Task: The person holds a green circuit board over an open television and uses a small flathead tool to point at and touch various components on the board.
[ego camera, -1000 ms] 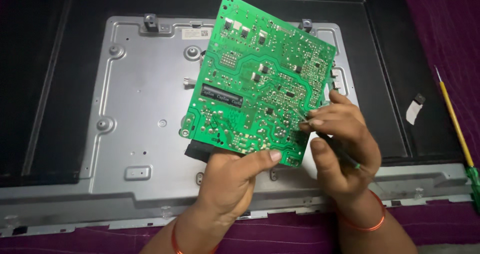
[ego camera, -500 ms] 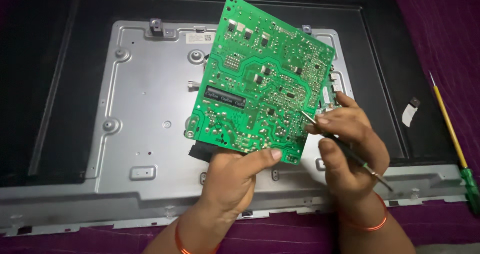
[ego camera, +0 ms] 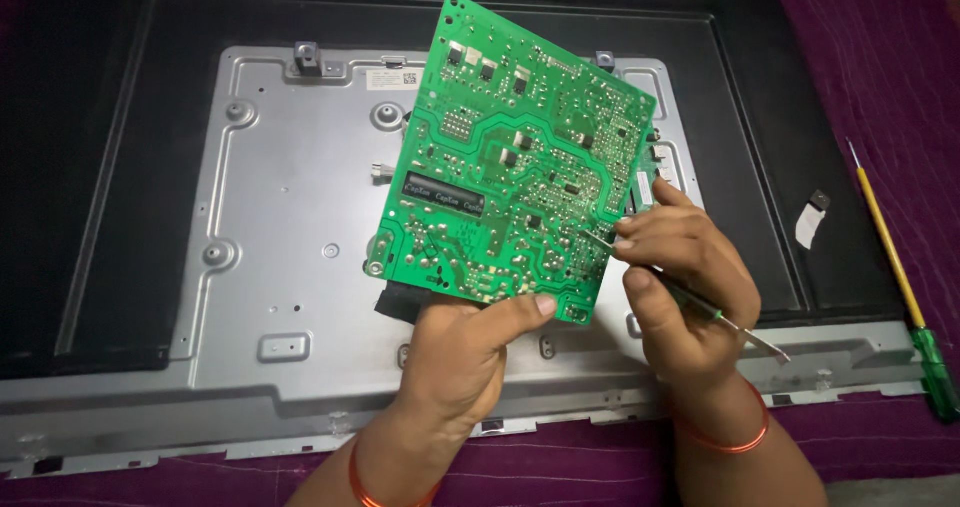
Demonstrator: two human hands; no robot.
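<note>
My left hand [ego camera: 460, 362] grips a green circuit board [ego camera: 510, 157] by its lower edge, thumb laid across the solder side, and holds it tilted above a grey metal back panel [ego camera: 290, 267]. My right hand [ego camera: 680, 282] pinches a thin metal tool [ego camera: 700, 302] like tweezers, its tip touching the board's lower right area. The tool's rear end sticks out past my right wrist.
The metal panel sits in a black frame [ego camera: 90, 187] on a purple cloth [ego camera: 880, 97]. A screwdriver with a yellow shaft and green handle [ego camera: 905, 292] lies at the right. A small white and black piece [ego camera: 812, 222] rests on the frame's right side.
The view has shifted slightly, so the board and both hands sit a little further right. My right hand's tool stays at the same spot on the board.
</note>
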